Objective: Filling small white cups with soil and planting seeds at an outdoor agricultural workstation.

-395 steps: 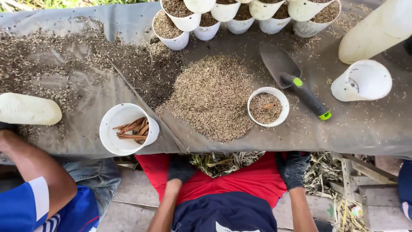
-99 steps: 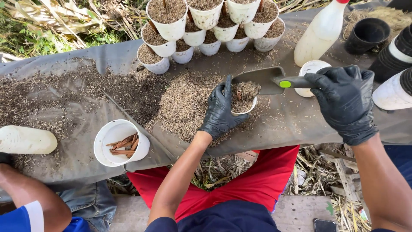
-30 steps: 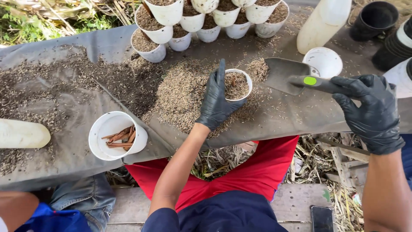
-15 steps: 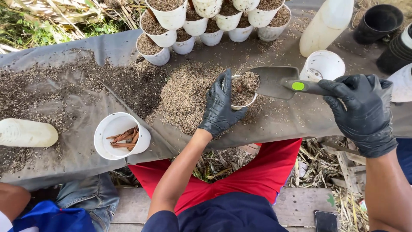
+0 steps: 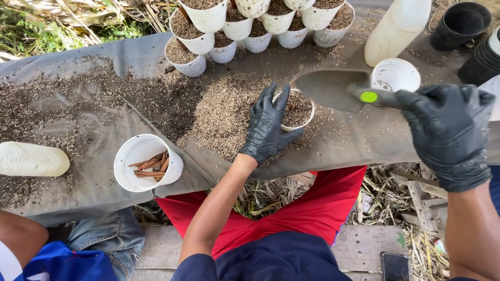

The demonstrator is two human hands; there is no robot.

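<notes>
Nearest, bottom edge: dark phone (image 5: 395,266) on a wooden plank, partly cut off. Bottom left, another person's arm and blue sleeve (image 5: 31,255), mostly out of frame. Person's red lap hides the ground below the table edge.

Left hand (image 5: 266,127), black glove, fingers spread and curved round the near side of a small white pot (image 5: 298,110); the hand covers the pot's left rim. Pot sits upright on a husk pile (image 5: 224,112), filled with husk mix.

Right hand (image 5: 450,132), black glove, fingers wrapped tight round the trowel (image 5: 333,89) handle; handle mostly hidden, green dot showing. Blade level, just above the pot's far rim.

Grey sheet (image 5: 78,192) covers the table. White cup with brown sticks (image 5: 147,163) on the left. Far: row of filled white pots (image 5: 208,31), white bottle (image 5: 397,28), black pots (image 5: 461,23) cut off at the edge.
</notes>
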